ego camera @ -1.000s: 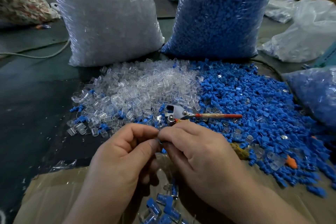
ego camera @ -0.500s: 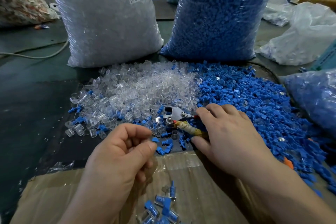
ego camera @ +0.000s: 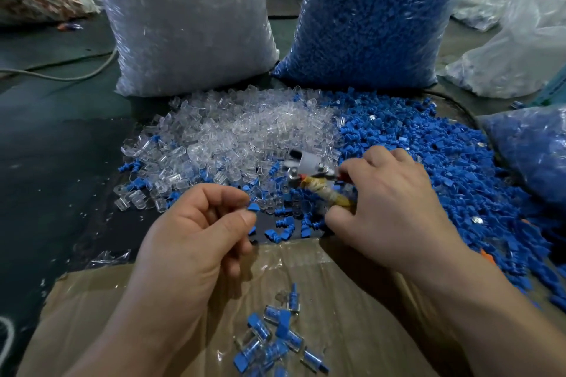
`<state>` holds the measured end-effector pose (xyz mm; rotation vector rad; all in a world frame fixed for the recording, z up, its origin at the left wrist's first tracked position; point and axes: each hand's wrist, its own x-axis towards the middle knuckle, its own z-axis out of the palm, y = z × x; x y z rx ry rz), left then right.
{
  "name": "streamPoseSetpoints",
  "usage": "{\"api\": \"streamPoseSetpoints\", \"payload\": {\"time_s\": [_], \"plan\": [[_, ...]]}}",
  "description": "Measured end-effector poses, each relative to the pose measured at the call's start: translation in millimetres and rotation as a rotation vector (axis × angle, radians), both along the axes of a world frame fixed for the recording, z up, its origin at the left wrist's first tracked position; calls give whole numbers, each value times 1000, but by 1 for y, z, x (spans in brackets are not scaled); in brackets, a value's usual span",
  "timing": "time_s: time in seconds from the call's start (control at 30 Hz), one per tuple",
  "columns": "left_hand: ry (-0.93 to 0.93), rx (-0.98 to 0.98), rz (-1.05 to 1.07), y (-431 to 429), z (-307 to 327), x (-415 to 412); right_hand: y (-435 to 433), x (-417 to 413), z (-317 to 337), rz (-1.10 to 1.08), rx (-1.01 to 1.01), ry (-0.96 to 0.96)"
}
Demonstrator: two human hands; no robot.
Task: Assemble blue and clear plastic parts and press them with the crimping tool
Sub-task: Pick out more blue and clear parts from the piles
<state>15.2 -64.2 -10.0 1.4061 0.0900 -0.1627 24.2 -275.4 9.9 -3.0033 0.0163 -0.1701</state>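
My left hand pinches a small blue part between thumb and forefinger, just above the front edge of the piles. My right hand grips the taped handles of the crimping tool, whose metal head is lifted and blurred over the loose parts. A heap of clear plastic parts lies at centre left and a wide heap of blue parts at centre right. Several assembled blue-and-clear pieces lie on the cardboard in front of me.
Two tall bags stand behind the heaps, one of clear parts and one of blue parts. Another bag of blue parts sits at the right edge. A cable crosses the dark table at left.
My hands have parted. My right hand reached to the crimping tool, closed on its handles and lifted it. My left hand stayed in place with the blue part.
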Motion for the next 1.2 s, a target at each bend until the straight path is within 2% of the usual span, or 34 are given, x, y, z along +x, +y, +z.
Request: {"api": "streamPoseSetpoints", "payload": {"time_s": [0.13, 0.33, 0.4, 0.53, 0.73, 0.97, 1.2], "plan": [[-38, 38, -10, 3, -1, 2, -2, -11, 11, 122, 203, -134], [-73, 69, 2, 7, -8, 4, 4, -25, 13, 336, 146, -24], [-96, 35, 1, 7, -8, 4, 5, -26, 15, 347, 114, -5], [-186, 85, -18, 6, -6, 2, 7, -27, 15, 363, 94, -3], [-219, 123, -9, 5, -3, 1, 8, -25, 14, 382, 55, 2], [-264, 275, -12, 7, -2, -4, 11, -23, 12, 365, 48, 41], [-264, 224, -2, 5, 4, -6, 14, -26, 15, 339, 58, 42]]}}
